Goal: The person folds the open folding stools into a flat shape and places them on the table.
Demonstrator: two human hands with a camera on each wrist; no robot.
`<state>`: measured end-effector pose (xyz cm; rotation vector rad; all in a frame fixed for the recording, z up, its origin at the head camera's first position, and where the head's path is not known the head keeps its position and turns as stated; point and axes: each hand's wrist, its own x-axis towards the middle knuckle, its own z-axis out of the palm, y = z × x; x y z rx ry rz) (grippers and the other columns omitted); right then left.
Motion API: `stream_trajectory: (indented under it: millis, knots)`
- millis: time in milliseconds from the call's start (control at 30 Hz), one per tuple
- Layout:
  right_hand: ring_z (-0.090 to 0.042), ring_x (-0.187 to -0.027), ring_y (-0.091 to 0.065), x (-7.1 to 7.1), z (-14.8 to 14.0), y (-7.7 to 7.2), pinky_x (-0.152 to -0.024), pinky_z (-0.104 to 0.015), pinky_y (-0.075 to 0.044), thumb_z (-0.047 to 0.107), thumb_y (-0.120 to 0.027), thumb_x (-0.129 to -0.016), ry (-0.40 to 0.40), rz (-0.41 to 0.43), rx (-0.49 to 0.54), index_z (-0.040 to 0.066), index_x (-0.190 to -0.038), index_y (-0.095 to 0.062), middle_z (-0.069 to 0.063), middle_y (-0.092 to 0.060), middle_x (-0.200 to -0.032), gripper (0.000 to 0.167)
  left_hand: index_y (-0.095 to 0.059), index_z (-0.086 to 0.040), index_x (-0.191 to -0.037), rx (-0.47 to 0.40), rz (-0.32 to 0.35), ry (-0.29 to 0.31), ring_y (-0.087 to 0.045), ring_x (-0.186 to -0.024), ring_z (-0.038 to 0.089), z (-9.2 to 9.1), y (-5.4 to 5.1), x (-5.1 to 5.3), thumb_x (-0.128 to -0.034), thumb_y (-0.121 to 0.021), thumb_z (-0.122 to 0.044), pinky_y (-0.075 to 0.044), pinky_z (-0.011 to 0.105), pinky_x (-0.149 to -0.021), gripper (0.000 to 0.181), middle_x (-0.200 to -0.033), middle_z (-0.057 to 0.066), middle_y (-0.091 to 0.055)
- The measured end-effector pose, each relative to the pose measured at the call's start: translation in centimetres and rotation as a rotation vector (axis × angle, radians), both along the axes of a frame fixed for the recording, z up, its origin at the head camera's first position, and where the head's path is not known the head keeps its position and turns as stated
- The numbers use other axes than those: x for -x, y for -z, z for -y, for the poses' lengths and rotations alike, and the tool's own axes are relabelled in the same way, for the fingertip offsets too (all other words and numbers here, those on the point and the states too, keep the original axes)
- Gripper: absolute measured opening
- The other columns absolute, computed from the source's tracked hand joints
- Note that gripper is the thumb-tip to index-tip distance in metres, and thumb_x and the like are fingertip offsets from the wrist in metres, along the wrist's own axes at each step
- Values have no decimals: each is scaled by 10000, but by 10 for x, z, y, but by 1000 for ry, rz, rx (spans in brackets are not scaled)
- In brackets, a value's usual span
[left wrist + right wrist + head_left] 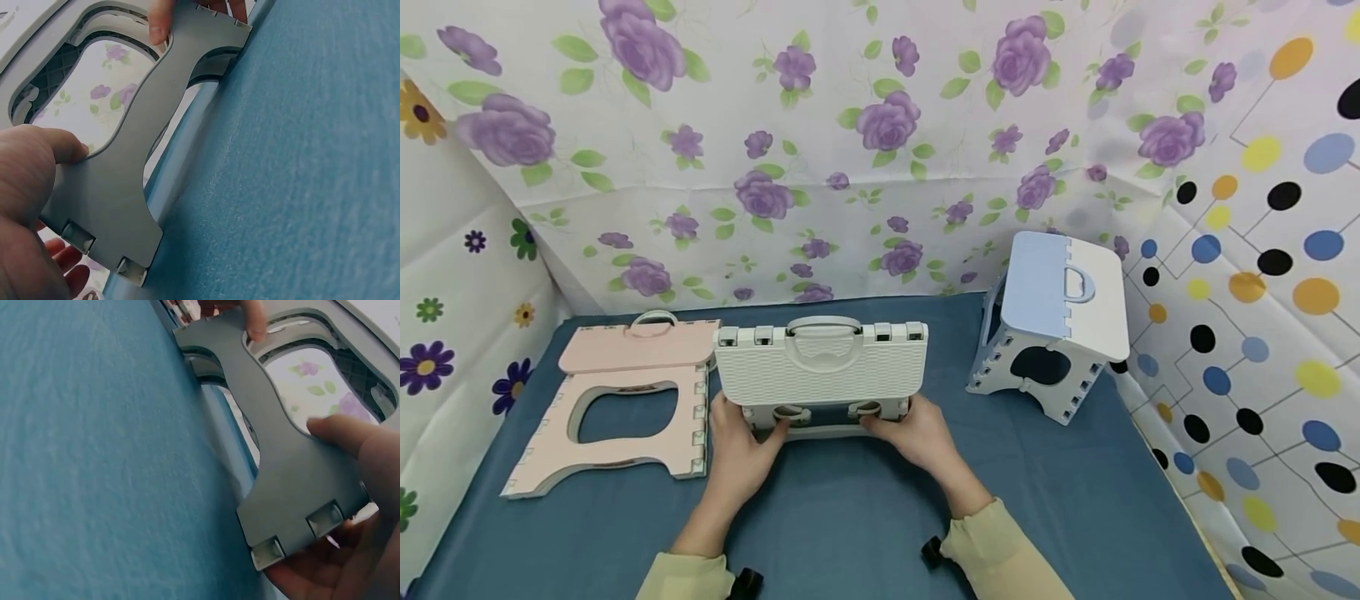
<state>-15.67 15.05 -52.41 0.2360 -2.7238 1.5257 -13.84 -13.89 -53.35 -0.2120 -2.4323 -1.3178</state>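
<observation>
You had the white stool point(823, 387) btwn both hands, its ribbed top tilted toward you & the carry handle point(824, 357) on the far side from your wrists. Your L hand point(741, 446) was closed round the L end, thumb on the near leg panel point(109, 197) at the hole's edge, fingers curled behind. Your R hand point(922, 435) had the R end the same way, thumb on the hole's edge, fingers wrapped under the outer side. Cdn't tell if the stool's feet touched the blue cloth point(865, 525) below your hands. The pink stool point(632, 354) lay on it just left of your L hand; the blue-and-white stool point(1036, 292) stood on its legs beyond & well right of your R hand. A flowered sheet point(827, 250) hung past both hands, a dotted sheet point(1277, 333) far off R of your R hand.
</observation>
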Motion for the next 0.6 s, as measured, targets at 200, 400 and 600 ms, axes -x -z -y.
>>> stream_trajectory:
  millis: [200, 400, 600]
  knots:
    - [-273, -1279, -511, 3, 4, 0, -1076, -536, -444, 223, -928, -858, 47, -103, 62, 178, -1523, -400, -83, -496, -1420, 851, -303, -27, -1600, -26, 4, 42, -291, -1420, 538, 2, 1, 7, -944, -786, -55, -210, 743, -1115, 815, -1530, 315, -362]
    - [-305, -1337, -549, 2, 4, 3, -1082, -557, -463, 225, -912, -888, 7, -96, 74, 216, -1557, -443, -87, -548, -1472, 818, -187, -33, -1640, -98, 112, 120, -348, -1500, 477, 4, 0, 7, -988, -760, -44, -296, 708, -1157, 869, -1563, 279, -358]
    - [-292, -1293, -624, 0, 2, 7, -1009, -530, -527, 315, -881, -928, -10, -19, 117, 242, -1545, -470, -61, -615, -1445, 745, -242, -19, -1626, -87, 172, 122, -397, -1478, 473, 4, -1, 5, -1027, -743, -114, -333, 683, -1154, 787, -1531, 279, -405]
